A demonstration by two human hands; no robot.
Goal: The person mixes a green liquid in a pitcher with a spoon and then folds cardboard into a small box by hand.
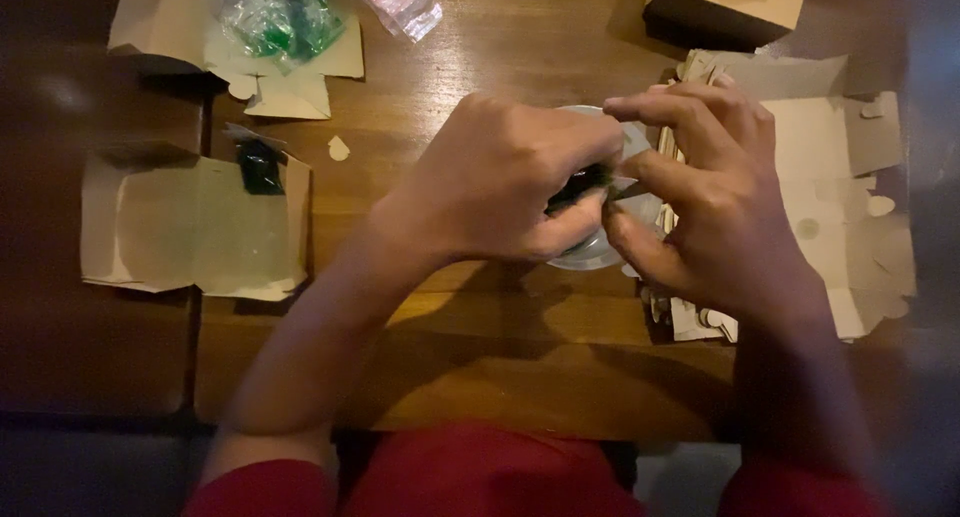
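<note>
Small dark piece (578, 189) pinched between both hands, held just over a round clear lid or dish (590, 249) on the wooden table (480, 307). Piece mostly covered by fingers, looks black with a hint of green; kind hard to make out. Left hand (500, 182) curled tight over it, thumb and fingers closed on the piece. Right hand (715, 202) pinches its other end with thumb and forefinger, remaining fingers bent and spread above.

Clear dish largely hidden under the hands; only its lower rim and a bit of top edge show. Right of the dish: flat cardboard sheets (840, 197) with punched-out shapes, partly under the right hand. Left of the dish: open cardboard box (190, 227) with a dark item (260, 167) at its edge. Up-left of the dish: plastic bag with green pieces (275, 17) on cardboard, cut off by the frame.
</note>
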